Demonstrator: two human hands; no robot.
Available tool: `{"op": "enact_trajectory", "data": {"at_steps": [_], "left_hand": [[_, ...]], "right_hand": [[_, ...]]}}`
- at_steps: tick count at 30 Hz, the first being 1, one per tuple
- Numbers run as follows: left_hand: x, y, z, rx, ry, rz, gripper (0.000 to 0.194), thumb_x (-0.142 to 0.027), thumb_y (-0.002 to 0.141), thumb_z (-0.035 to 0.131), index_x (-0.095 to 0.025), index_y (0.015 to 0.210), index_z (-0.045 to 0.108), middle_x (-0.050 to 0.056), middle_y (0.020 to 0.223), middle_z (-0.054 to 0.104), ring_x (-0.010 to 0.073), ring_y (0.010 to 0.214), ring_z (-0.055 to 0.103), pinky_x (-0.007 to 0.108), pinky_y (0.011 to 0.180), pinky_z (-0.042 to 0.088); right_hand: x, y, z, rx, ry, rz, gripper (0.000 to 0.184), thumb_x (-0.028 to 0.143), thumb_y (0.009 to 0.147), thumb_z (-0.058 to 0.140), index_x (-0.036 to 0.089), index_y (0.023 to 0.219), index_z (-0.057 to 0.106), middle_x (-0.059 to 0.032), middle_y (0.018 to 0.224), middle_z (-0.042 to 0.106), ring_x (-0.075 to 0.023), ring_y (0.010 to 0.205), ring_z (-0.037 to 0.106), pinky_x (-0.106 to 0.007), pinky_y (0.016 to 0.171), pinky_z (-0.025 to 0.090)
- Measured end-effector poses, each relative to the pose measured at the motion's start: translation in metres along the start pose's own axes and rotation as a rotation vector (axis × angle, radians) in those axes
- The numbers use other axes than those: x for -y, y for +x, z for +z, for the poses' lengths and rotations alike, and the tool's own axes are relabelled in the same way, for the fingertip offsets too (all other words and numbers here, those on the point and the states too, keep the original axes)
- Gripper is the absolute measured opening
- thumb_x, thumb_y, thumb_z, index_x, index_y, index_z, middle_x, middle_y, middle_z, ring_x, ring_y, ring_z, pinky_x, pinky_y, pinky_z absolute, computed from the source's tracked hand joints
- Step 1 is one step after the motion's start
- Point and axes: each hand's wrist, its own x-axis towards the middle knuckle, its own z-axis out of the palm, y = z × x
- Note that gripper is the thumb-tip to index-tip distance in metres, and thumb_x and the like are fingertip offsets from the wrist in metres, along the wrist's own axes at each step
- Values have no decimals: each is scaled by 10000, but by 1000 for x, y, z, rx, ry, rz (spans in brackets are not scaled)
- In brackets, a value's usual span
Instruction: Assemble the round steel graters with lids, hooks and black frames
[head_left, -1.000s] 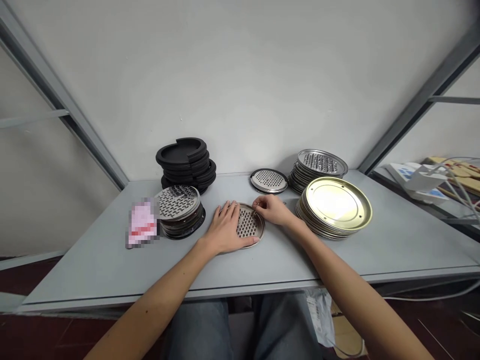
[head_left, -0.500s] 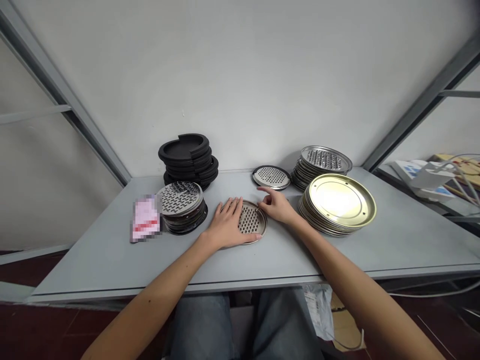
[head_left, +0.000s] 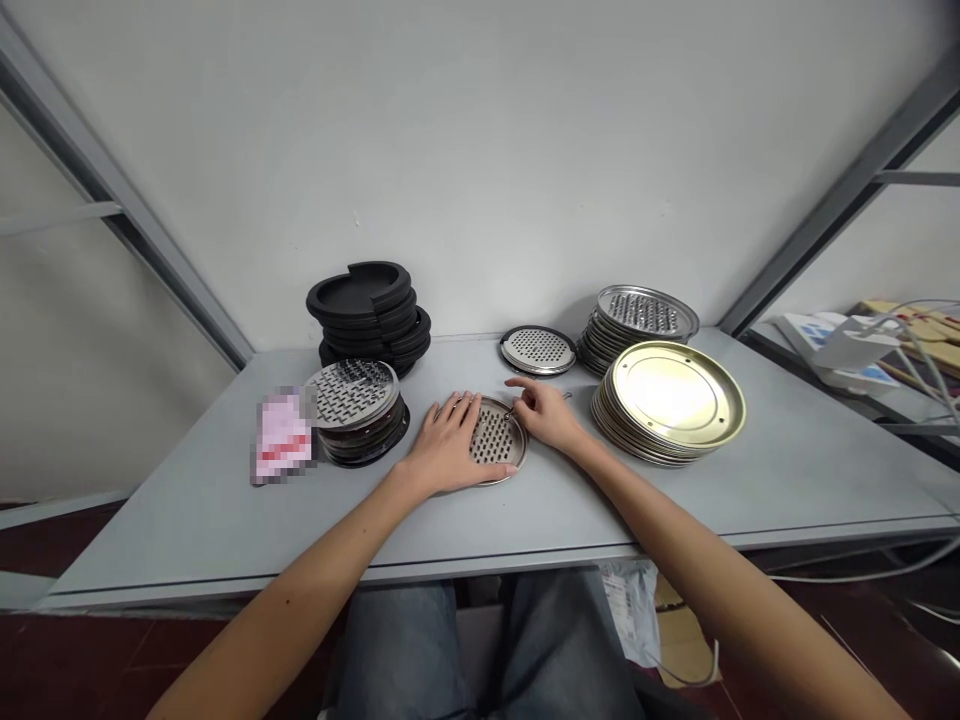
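Observation:
A round perforated metal disc (head_left: 495, 443) lies flat on the grey table (head_left: 787, 480) in front of me. My left hand (head_left: 444, 447) rests flat on the disc's left part, fingers stretched out and spread. My right hand (head_left: 546, 412) sits at the disc's upper right rim, its fingers curled in a pinch on something small that I cannot make out. A small metal hook (head_left: 566, 396) lies just right of that hand.
A stack of black round trays (head_left: 371, 312) stands at the back left. In front of it sits a stack topped by a perforated disc (head_left: 354, 393), beside a pink packet (head_left: 282, 440). Another perforated disc (head_left: 538, 349), a stack of perforated plates (head_left: 637, 318) and gold-coloured plates (head_left: 675, 395) are at the right.
My right hand opened and lifted off the disc's rim half a second ago, then came back down to the rim in a pinch. My left hand stayed on the disc.

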Motion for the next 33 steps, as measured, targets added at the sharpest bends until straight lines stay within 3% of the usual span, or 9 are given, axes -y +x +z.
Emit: {"op": "enact_trajectory", "data": {"at_steps": [12,18,28,33], "left_hand": [[1,1,1,-5,40,0,1202,-897,660,377,-103,1518,101,143,1587,122,335,1460,79,461,1166,121],[8,-2,1,-40,61,-43,1225,-908,649,373,-77,1513,123,163,1577,156,340,1454,118,457,1157,155],[10,-3,1,-43,31,23,1164,-868,674,426,-129,1518,117,136,1583,154,342,1454,111,465,1158,132],[11,-2,0,-29,7,51,1175,-856,671,451,-138,1521,75,133,1587,134,338,1458,101,461,1162,116]], "right_hand": [[-6,-4,-1,12,237,-39,411,167,744,457,160,1124,614,79,506,382,-96,486,334,-228,512,289],[-22,-4,-12,-147,385,73,387,198,735,457,150,1089,605,90,499,298,-89,460,244,-228,465,227],[-14,-5,-7,-45,289,-46,321,304,842,462,138,1076,606,70,557,347,-104,522,332,-244,531,283],[-7,-6,-2,44,220,-72,288,274,832,459,137,1011,638,59,562,398,-104,528,365,-243,545,300]]}}
